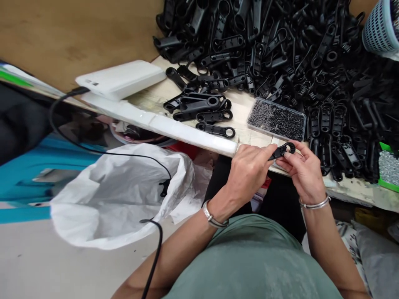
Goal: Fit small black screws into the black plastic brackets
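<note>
1. Left hand (247, 170) and right hand (304, 168), in the head view, meet right of centre in the frame, both closed on one black plastic part (280, 152).
2. Fingers of the left hand cover the part's left end; the right thumb and fingers pinch its ringed end.
3. That part is by the near edge of the desk (240, 109); whether it touches the edge, I cannot tell.
4. Just above the hands, a clear box (304, 124) of small dark pieces lies on the desk.
5. Left of the box lies a small group of similar parts (199, 104); a large heap (262, 41) fills the upper centre and upper right.
6. Upper left, a white device (124, 79) trails a black cable (124, 154) over an open white sack (93, 207).
7. A blue basket (378, 31) stands in the upper right corner; a green tray (386, 184) of metal pieces is at the right edge.
</note>
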Motion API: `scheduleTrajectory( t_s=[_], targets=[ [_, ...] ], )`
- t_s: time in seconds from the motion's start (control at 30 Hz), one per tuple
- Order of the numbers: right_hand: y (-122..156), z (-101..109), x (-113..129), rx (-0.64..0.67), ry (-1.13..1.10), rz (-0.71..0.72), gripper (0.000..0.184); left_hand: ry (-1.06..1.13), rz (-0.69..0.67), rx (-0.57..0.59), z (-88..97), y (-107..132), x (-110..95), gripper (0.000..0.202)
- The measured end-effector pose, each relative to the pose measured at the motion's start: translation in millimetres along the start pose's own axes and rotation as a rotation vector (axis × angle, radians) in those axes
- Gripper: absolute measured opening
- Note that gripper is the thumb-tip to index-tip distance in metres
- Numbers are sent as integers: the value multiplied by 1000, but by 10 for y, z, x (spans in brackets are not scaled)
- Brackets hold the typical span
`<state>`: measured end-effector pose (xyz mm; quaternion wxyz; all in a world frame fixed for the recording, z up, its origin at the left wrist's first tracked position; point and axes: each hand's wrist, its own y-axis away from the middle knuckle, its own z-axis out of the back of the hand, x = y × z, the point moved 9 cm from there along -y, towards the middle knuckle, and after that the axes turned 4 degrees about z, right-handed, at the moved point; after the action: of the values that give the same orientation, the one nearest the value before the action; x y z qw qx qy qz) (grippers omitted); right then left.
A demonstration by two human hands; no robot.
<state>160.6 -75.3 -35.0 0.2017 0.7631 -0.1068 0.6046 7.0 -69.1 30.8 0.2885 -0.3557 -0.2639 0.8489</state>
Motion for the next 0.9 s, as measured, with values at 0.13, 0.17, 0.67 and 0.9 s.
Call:
scheduleTrajectory(
  t_s=[0.13,0.17,0.67,0.9],
  targets=[
    [-32,8,-7,-74,-23,9,44,-5,-24,-50,29,7,-104,13],
    [-31,7,-6,-89,-32,15,43,-7,-28,-51,28,9,-122,14],
    [-83,-229,-10,72,13,21,39,93,-46,-10,-61,80,-21,30],
    [-76,303,722,108,400,224,49,167,-33,-17,254,-35,178,47]
  ],
)
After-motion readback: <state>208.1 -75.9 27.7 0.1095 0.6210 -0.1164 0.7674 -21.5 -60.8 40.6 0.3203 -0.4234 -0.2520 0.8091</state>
